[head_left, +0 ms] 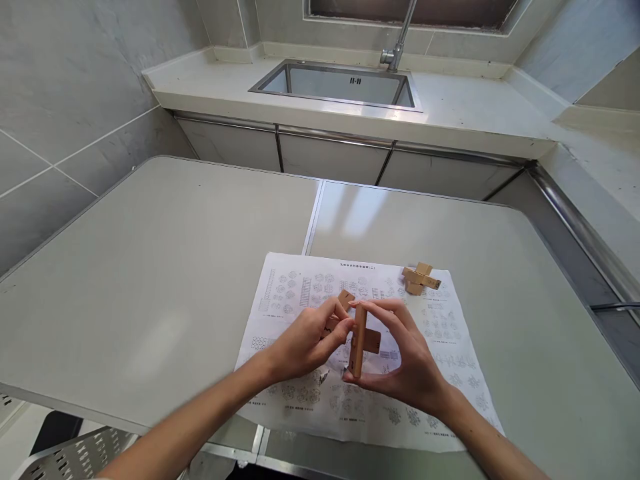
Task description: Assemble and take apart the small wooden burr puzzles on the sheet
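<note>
Wooden puzzle (358, 341) between both hands (fingertips pinching)

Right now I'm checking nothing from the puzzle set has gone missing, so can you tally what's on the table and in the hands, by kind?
Wooden puzzle assemblies: 2, one held between the left hand and right hand as the held wooden pieces, one as the small wooden cluster lying on the sheet.
Printed instruction sheet: 1.
Total: 3.

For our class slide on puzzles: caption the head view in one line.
Both hands hold crossed wooden puzzle pieces above an instruction sheet.
</note>
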Demonstrator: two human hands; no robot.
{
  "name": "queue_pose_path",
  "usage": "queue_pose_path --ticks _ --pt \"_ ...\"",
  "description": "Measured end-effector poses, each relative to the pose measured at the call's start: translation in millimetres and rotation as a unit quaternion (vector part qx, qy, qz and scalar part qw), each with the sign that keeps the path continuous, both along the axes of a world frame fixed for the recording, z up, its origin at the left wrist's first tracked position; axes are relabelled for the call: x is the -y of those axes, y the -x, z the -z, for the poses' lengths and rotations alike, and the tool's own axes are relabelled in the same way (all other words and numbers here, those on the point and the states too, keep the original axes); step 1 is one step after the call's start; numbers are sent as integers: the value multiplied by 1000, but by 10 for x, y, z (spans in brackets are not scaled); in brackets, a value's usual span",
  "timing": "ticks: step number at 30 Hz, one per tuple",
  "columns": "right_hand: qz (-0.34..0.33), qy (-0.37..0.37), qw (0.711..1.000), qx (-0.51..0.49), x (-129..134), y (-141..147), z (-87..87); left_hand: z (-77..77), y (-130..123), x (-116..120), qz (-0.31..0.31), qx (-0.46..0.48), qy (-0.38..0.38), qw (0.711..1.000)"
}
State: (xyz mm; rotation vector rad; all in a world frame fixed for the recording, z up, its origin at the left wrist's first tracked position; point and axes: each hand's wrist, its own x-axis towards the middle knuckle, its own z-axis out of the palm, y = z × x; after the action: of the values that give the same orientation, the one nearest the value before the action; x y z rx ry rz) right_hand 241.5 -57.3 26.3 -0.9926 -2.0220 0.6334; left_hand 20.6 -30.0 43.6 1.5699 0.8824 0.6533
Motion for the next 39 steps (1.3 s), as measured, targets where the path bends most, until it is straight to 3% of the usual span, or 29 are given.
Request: queue_pose_path --ticks 23,27,31,34,39 --pt "-11 8 1000 16 -6 -24 12 -23 -26 11 -12 10 15 1000" --pt "11 42 999 6 -4 -6 32 -37 -24 -25 -62 54 69 994" --pt "59 54 997 25 -12 40 88 -57 0 -116 -145 143 145 968" --pt "21 40 996 83 -27 70 154 -81 23 -182 -192 174 176 950" --pt "-56 -8 987 149 -54 90 248 -98 23 -216 -204 205 219 932"
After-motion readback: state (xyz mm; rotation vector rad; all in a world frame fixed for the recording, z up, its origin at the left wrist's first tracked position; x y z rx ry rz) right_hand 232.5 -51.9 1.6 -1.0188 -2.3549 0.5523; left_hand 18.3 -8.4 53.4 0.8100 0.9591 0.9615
